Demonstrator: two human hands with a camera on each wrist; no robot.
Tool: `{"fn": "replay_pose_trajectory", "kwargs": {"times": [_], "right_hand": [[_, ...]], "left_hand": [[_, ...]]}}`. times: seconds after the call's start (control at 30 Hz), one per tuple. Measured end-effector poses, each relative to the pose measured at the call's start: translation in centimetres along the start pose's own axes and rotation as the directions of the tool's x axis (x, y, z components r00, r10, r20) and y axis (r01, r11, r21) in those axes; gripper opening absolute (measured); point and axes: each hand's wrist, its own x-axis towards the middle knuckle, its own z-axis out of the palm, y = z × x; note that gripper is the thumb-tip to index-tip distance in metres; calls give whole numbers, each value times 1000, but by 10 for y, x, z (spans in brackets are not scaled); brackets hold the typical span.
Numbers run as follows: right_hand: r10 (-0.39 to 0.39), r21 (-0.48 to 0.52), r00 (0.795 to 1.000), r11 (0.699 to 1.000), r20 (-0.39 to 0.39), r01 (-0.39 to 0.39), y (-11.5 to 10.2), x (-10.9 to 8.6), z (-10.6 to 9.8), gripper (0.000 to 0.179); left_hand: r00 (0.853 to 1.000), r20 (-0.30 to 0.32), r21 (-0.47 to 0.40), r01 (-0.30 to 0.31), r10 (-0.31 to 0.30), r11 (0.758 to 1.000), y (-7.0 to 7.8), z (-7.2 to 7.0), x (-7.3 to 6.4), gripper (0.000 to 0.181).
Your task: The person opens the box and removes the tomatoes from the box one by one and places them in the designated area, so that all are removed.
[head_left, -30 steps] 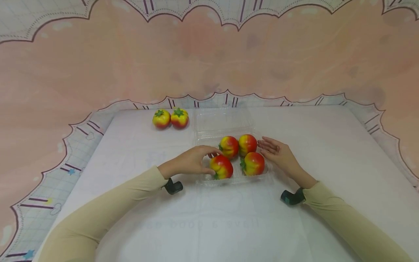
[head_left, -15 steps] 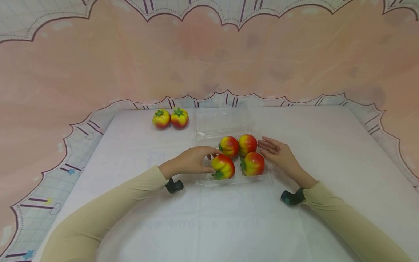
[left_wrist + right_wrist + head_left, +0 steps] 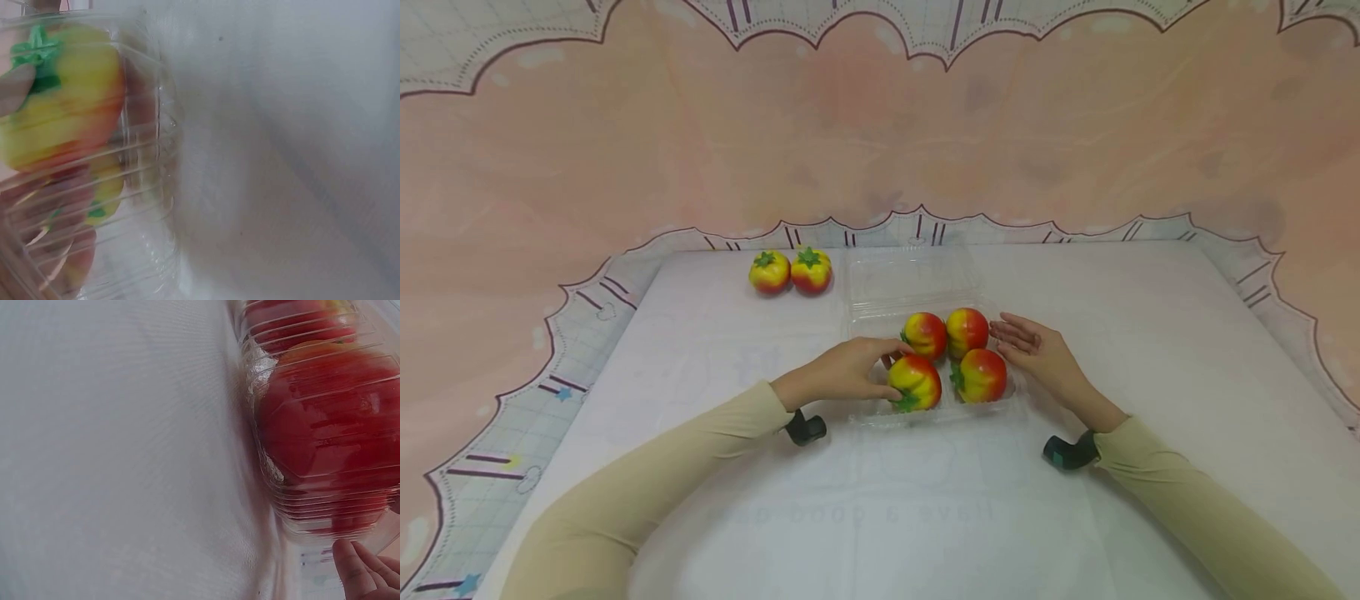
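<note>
In the head view, a clear plastic clamshell box [image 3: 868, 410] holds several red-and-yellow persimmons with green leafy tops. My left hand [image 3: 838, 371] reaches in over the box's left side. Its thumb and fingers curl round the near-left persimmon [image 3: 916, 379], whose green top faces toward me. Through the ribbed box wall, the left wrist view shows this persimmon [image 3: 87, 106] with the thumb beside its leaves. My right hand [image 3: 1041, 354] stays at the box's right side, fingers fairly straight and fingertips right at the wall. Beside it lie the near-right persimmon [image 3: 983, 375] and far-right persimmon [image 3: 967, 332].
Behind the box, its hinged clear lid [image 3: 913, 275] lies folded back. Two more persimmons, a left one [image 3: 770, 272] and a right one [image 3: 812, 271], sit on the white tabletop [image 3: 880, 517] left of the lid. A patterned pink cloth [image 3: 880, 133] hangs behind.
My left hand has shifted slightly right with the near-left persimmon, which has turned so its green top shows more at the near side. The right hand has stayed in place.
</note>
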Motion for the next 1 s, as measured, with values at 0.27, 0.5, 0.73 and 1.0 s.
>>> {"fn": "replay_pose_trajectory", "kwargs": {"times": [0.27, 0.5, 0.73, 1.0], "right_hand": [[1, 1, 1000, 1000, -1, -1, 0, 0, 0, 56], [5, 4, 1000, 1000, 3, -5, 0, 0, 1, 57], [3, 13, 1000, 1000, 3, -3, 0, -1, 1, 57], [-6, -13, 1000, 1000, -1, 6, 1, 0, 1, 57]], "left_hand": [[1000, -16, -5, 27, -27, 1000, 3, -2, -2, 54], [999, -5, 26, 42, -42, 999, 4, -2, -2, 55], [999, 37, 29, 30, -31, 999, 4, -3, -1, 59], [999, 33, 5, 13, -13, 1000, 2, -4, 0, 58]]}}
